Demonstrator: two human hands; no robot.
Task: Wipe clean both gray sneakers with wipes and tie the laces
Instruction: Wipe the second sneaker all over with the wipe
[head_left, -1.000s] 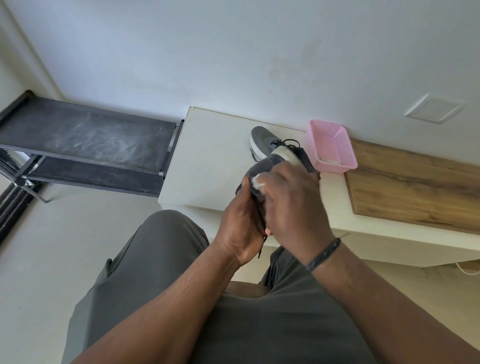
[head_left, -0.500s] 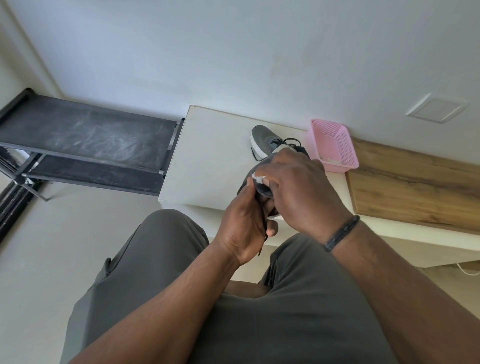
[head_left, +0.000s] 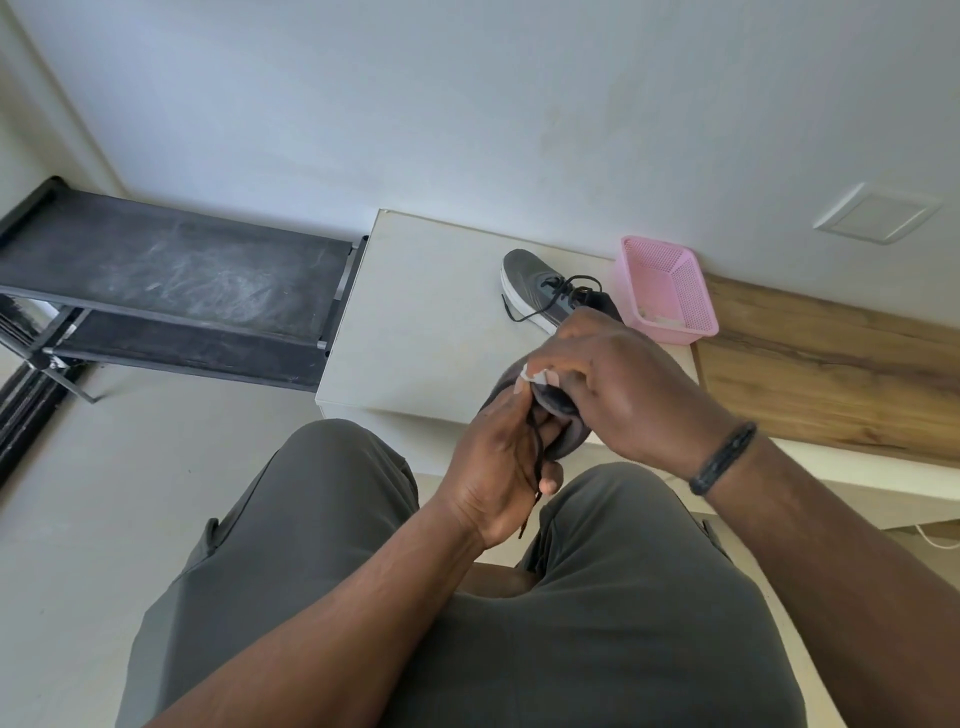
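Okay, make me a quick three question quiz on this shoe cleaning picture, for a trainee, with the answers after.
1. True or false: the second sneaker lies inside the pink basket.
2. Which hand presses the white wipe on the held sneaker? A) left B) right
3. Fill in: a black ____ hangs by the left hand.

Key: 1 false, it sits on the white table beside the basket. 2 B, the right hand. 3 lace.
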